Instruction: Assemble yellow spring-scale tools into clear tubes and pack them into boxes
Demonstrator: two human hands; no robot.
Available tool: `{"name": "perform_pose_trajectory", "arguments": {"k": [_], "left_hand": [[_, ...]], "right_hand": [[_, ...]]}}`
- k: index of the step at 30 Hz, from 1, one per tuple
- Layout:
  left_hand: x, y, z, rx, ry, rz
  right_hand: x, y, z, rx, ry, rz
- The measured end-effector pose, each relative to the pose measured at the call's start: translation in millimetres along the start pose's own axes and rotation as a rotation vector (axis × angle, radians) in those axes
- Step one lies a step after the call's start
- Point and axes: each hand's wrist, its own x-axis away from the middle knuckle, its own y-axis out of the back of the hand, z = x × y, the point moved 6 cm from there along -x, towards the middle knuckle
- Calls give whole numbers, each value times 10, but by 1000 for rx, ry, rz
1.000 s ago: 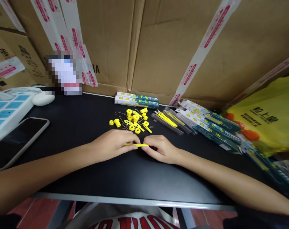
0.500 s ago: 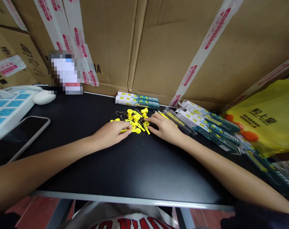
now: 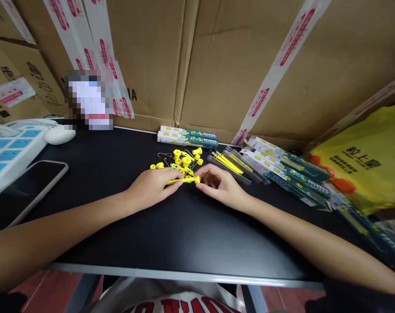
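Observation:
My left hand [image 3: 156,184] is closed on a flat yellow plastic strip [image 3: 181,180] that points to the right. At the strip's right end, my right hand [image 3: 222,184] pinches a small yellow spool-shaped piece [image 3: 197,179] between thumb and finger. The strip and the piece meet or overlap there; whether they are joined I cannot tell. Just beyond my hands lies a loose pile of yellow plastic parts [image 3: 186,161], among them several spool-shaped pieces and bent wire hooks [image 3: 165,155]. Right of the pile are thin yellow sticks [image 3: 228,163] and clear tubes [image 3: 246,161].
Two printed boxes [image 3: 187,138] lie behind the pile, and more boxes [image 3: 282,167] fan out at the right beside a yellow bag [image 3: 360,161]. At left are a phone [image 3: 24,191] and a power strip [image 3: 18,148]. Large cardboard cartons [image 3: 233,56] stand along the back edge.
My right hand has left the pile and drawn nearer to me, now pinching a yellow spool-shaped piece at the strip's end. My left hand still holds the strip, almost in place.

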Motion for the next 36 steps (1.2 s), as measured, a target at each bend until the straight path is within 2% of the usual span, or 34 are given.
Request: {"name": "perform_pose_trajectory", "arguments": {"k": [5, 12, 20, 27, 31, 36], "left_hand": [[11, -26, -54, -40, -47, 39], [36, -37, -111, -83, -101, 68], [37, -51, -141, -64, -115, 83], [39, 17, -159, -143, -144, 13], [70, 27, -238, -239, -231, -24], [101, 2, -315, -174, -261, -32]], "right_hand": [[62, -93, -41, -43, -11, -19], [75, -135, 38, 26, 79, -15], [104, -156, 42, 38, 99, -25], [121, -117, 47, -106, 2, -42], [136, -187, 76, -154, -7, 51], [183, -284, 85, -245, -69, 99]]}}
